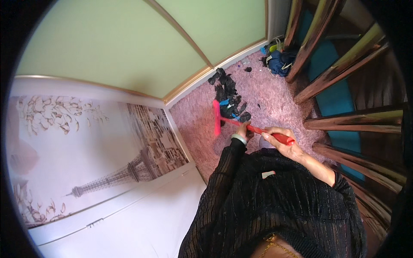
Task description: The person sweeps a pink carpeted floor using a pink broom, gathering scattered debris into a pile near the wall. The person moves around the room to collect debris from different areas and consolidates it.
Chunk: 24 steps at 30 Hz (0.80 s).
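Both my hands are closed around the handle of a red broom (257, 129). My left hand (244, 130), with a white band at the wrist, grips it nearer the head. My right hand (282, 142) wraps it close to the handle's end. The broom's pinkish-red, bar-shaped head (217, 118) is slightly blurred and lies at the left side of a heap of crumpled black scraps (226, 90). Bright blue pieces (225, 102) are mixed into the heap. What the scraps are made of I cannot tell.
Pink shaggy carpet (193, 112) covers the floor. Green sliding panels (112, 47) stand beyond it, and a white printed cabinet (86, 146) is at left. Wooden stair balusters (348, 124) line the right. A dark blue bundle (279, 62) sits in the far corner.
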Each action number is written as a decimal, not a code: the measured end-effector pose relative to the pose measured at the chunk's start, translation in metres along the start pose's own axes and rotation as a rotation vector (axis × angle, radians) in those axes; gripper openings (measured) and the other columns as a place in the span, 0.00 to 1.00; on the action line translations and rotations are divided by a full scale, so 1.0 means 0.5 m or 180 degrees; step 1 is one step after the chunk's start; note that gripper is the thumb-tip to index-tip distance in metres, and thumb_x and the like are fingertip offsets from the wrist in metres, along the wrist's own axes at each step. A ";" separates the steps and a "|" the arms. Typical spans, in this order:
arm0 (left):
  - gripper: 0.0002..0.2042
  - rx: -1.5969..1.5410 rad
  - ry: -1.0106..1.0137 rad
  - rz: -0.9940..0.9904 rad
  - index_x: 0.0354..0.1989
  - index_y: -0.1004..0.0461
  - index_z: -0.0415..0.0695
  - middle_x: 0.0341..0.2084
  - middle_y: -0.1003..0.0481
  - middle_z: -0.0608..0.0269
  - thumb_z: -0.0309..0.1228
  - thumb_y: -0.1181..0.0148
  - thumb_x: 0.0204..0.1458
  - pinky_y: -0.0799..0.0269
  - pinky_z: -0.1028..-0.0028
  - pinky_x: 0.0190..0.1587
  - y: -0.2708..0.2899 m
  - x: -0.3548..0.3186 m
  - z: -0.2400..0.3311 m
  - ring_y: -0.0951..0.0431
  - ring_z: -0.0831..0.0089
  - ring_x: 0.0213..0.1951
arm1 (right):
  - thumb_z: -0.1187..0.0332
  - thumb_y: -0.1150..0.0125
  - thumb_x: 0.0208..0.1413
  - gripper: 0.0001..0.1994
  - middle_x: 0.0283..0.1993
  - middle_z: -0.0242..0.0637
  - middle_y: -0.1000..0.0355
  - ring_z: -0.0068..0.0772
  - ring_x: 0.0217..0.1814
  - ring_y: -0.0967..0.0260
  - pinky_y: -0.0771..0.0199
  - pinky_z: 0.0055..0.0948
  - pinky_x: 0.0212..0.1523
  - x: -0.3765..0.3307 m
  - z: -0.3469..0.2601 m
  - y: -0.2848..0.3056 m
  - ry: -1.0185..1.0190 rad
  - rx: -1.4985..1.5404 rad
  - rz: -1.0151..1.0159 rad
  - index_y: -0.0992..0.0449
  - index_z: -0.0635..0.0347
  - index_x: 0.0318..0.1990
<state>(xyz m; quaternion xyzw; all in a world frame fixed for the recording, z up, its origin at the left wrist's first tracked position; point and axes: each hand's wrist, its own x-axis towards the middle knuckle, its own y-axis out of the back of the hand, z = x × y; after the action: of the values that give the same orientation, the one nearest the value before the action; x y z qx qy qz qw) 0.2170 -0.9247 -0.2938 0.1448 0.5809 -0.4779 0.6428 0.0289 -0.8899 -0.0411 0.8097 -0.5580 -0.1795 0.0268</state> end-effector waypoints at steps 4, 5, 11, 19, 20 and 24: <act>0.10 -0.0082 -0.0368 -0.0302 0.22 0.37 0.50 0.14 0.38 0.68 0.35 0.45 0.50 0.46 0.74 0.17 -0.094 -0.107 -0.010 0.36 0.73 0.17 | 0.66 0.39 0.53 0.09 0.22 0.40 0.32 0.33 0.26 0.31 0.33 0.29 0.29 -0.055 -0.032 0.047 0.0955 -0.0501 -0.0055 0.26 0.63 0.27; 0.09 -0.0030 -0.0368 -0.0325 0.22 0.35 0.50 0.15 0.36 0.68 0.37 0.45 0.50 0.42 0.73 0.21 -0.077 -0.111 -0.018 0.34 0.72 0.19 | 0.67 0.37 0.51 0.08 0.23 0.43 0.31 0.37 0.27 0.30 0.31 0.29 0.30 -0.065 -0.040 0.056 0.0874 -0.0527 -0.0249 0.26 0.63 0.27; 0.09 0.0006 -0.0319 -0.0220 0.24 0.37 0.45 0.13 0.37 0.62 0.34 0.51 0.54 0.48 0.73 0.14 -0.009 -0.155 -0.062 0.38 0.71 0.15 | 0.66 0.38 0.52 0.10 0.30 0.41 0.25 0.30 0.31 0.27 0.30 0.25 0.34 -0.074 -0.030 0.057 0.0490 -0.0185 -0.0566 0.25 0.64 0.27; 0.10 -0.0180 0.0776 0.0224 0.24 0.38 0.46 0.13 0.40 0.62 0.36 0.60 0.54 0.51 0.74 0.14 0.046 -0.113 -0.124 0.41 0.70 0.13 | 0.62 0.39 0.54 0.13 0.29 0.32 0.27 0.19 0.32 0.35 0.33 0.22 0.33 -0.029 -0.018 0.012 -0.0448 0.0245 -0.0749 0.24 0.65 0.28; 0.10 -0.0162 0.0643 -0.0129 0.23 0.38 0.47 0.12 0.41 0.63 0.35 0.59 0.54 0.52 0.74 0.13 0.051 -0.090 -0.129 0.41 0.71 0.13 | 0.63 0.39 0.54 0.13 0.29 0.33 0.27 0.20 0.32 0.34 0.32 0.22 0.34 -0.034 -0.029 0.010 -0.0444 0.0196 -0.0701 0.24 0.65 0.29; 0.09 -0.0851 0.0519 -0.0694 0.21 0.39 0.46 0.10 0.42 0.64 0.33 0.56 0.53 0.52 0.74 0.11 -0.022 -0.096 -0.070 0.42 0.71 0.10 | 0.66 0.38 0.52 0.11 0.28 0.38 0.27 0.24 0.30 0.33 0.32 0.26 0.32 -0.018 -0.105 0.027 -0.0094 -0.0799 -0.0541 0.26 0.68 0.28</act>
<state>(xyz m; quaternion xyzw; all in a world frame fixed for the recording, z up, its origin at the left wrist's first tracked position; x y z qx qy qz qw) 0.1935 -0.8832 -0.2572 0.0326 0.7016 -0.4500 0.5515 0.0310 -0.8949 0.0134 0.8416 -0.4610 -0.2614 0.1043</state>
